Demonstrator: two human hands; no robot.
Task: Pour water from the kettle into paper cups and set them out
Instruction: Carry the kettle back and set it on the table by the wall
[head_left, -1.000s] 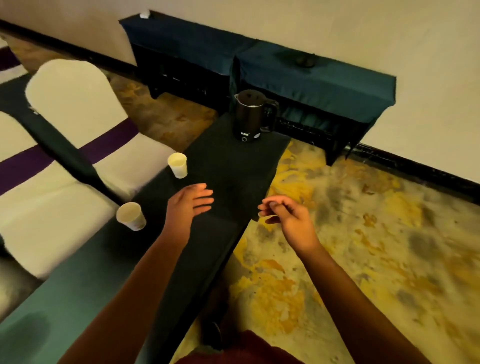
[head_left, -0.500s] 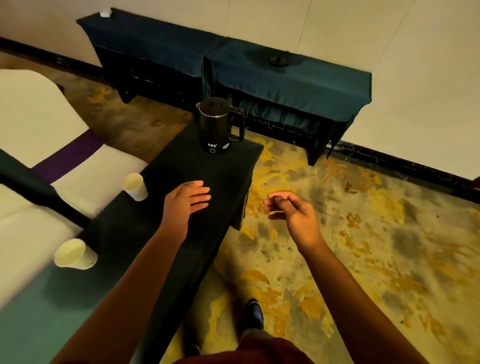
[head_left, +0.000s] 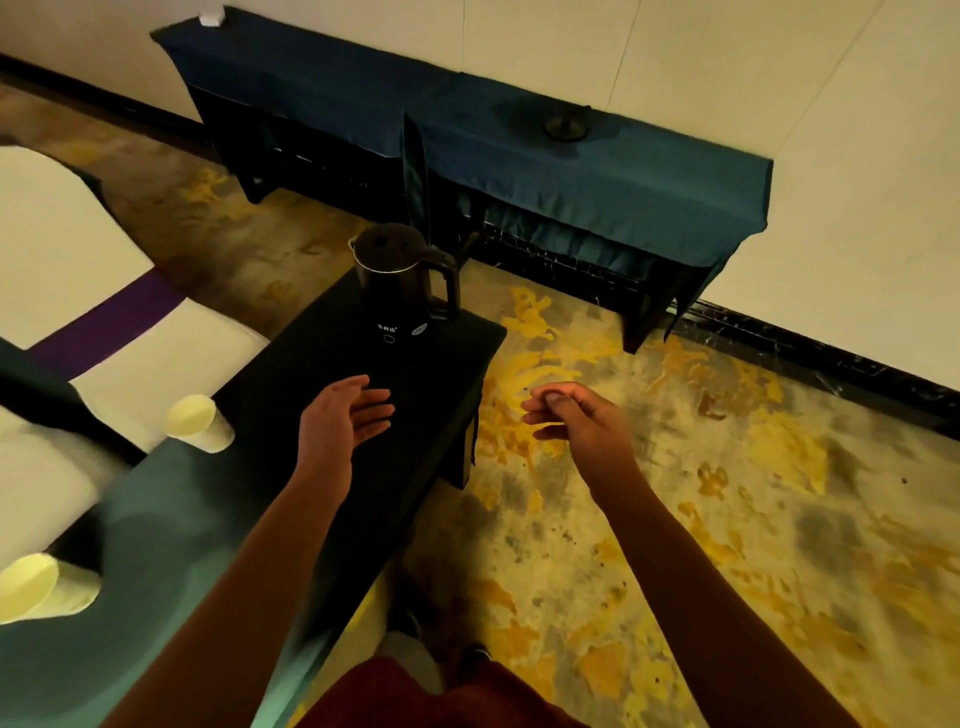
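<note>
A black electric kettle (head_left: 402, 280) stands upright at the far end of a long dark-clothed table (head_left: 291, 415), its handle pointing right. Two white paper cups sit along the table's left edge: one (head_left: 200, 422) left of my left hand, another (head_left: 44, 587) near the frame's left border. My left hand (head_left: 343, 418) hovers over the table just short of the kettle, fingers apart, holding nothing. My right hand (head_left: 571, 415) hangs over the floor to the right of the table end, fingers loosely curled, holding nothing.
White chair covers with a purple band (head_left: 104, 322) stand close along the table's left side. Blue-draped tables (head_left: 519, 156) line the wall behind, one bearing a small dark round object (head_left: 565, 127). Yellow patterned carpet (head_left: 675, 519) spreads to the right.
The view has moved forward along the table: the kettle is nearer and the cups have slid back toward the left. Both hands keep their pose, held out in front.
</note>
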